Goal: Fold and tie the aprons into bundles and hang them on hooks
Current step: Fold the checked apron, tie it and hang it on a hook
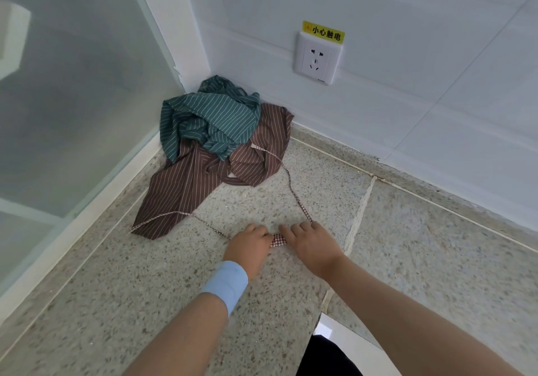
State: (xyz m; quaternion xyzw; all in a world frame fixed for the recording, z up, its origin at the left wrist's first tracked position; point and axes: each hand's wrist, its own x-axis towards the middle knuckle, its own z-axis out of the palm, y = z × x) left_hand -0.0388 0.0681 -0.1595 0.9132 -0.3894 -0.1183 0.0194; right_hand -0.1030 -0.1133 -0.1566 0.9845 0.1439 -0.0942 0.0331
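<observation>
A small red-and-white checked apron bundle (278, 240) lies on the speckled stone counter (174, 303). My left hand (247, 247), with a blue wristband, grips its left end. My right hand (311, 244) lies over its right end, fingers bent on the cloth. Two thin checked strings (294, 192) run from the bundle toward the back, one on each side. In the corner a brown striped apron (186, 189) lies crumpled, with a green striped apron (209, 122) heaped on top of it.
A white tiled wall (407, 99) with a power socket (317, 58) and yellow warning label stands behind. A frosted glass panel (72, 84) closes the left side. The counter's front edge (334, 326) is at lower right.
</observation>
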